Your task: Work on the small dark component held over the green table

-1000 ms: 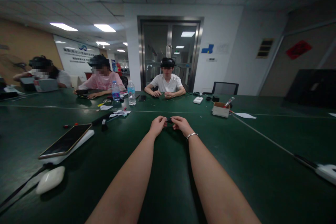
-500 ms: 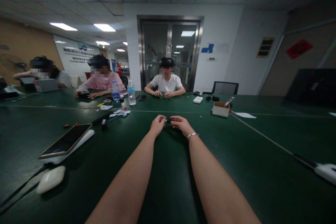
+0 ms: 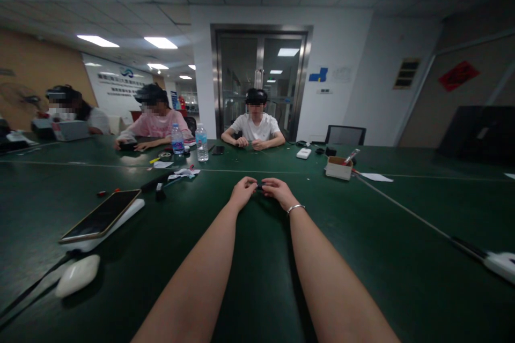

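Watching from afar through the head camera, I am seeing my left hand (image 3: 242, 193) and right hand (image 3: 277, 192) pinching a small dark object (image 3: 259, 187) between them, the fingertips closing on its opposite ends. The object is sitting over the green table (image 3: 257, 268), just nearer than a pale seam; I am not managing to tell whether it is touching the surface. On the left, a phone (image 3: 102, 214) is lying tilted on a white item (image 3: 131, 218). Farther right, a small box (image 3: 338, 171) is standing, a slim item (image 3: 351, 156) leaning out.
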A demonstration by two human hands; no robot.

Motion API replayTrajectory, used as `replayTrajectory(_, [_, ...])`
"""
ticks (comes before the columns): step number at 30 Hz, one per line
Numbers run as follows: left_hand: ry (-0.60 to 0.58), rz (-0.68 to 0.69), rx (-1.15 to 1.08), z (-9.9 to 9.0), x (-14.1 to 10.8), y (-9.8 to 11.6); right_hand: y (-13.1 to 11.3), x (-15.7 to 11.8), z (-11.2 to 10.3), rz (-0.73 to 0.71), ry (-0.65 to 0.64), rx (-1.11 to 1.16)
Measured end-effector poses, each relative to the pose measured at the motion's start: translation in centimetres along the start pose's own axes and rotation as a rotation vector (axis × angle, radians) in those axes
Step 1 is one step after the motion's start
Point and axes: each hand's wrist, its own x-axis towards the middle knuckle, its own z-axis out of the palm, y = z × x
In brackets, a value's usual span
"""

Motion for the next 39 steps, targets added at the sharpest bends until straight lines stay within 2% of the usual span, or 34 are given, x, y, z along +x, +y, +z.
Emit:
replayTrajectory(5, [0.046, 0.018, 0.088, 0.05, 0.11, -0.27, 0.13, 0.14, 0.17, -0.005, 0.038, -0.023])
replayTrajectory(14, [0.047, -0.010, 0.078, 0.08, 0.27, -0.49, 0.18, 0.28, 0.28, -0.001, 0.057, -0.032])
replayTrajectory(19, [0.032, -0.055, -0.001, 0.13, 0.16, -0.21, 0.05, 0.26, 0.32, 0.015, 0.081, -0.010])
replayTrajectory(24, [0.025, -0.056, 0.066, -0.01, 0.34, -0.31, -0.21, 0.09, 0.41, 0.031, 0.085, -0.023])
replayTrajectory(39, [0.049, 0.073, -0.050, 0.03, 0.26, -0.01, 0.19, 0.56, 0.10, 0.024, 0.080, -0.093])
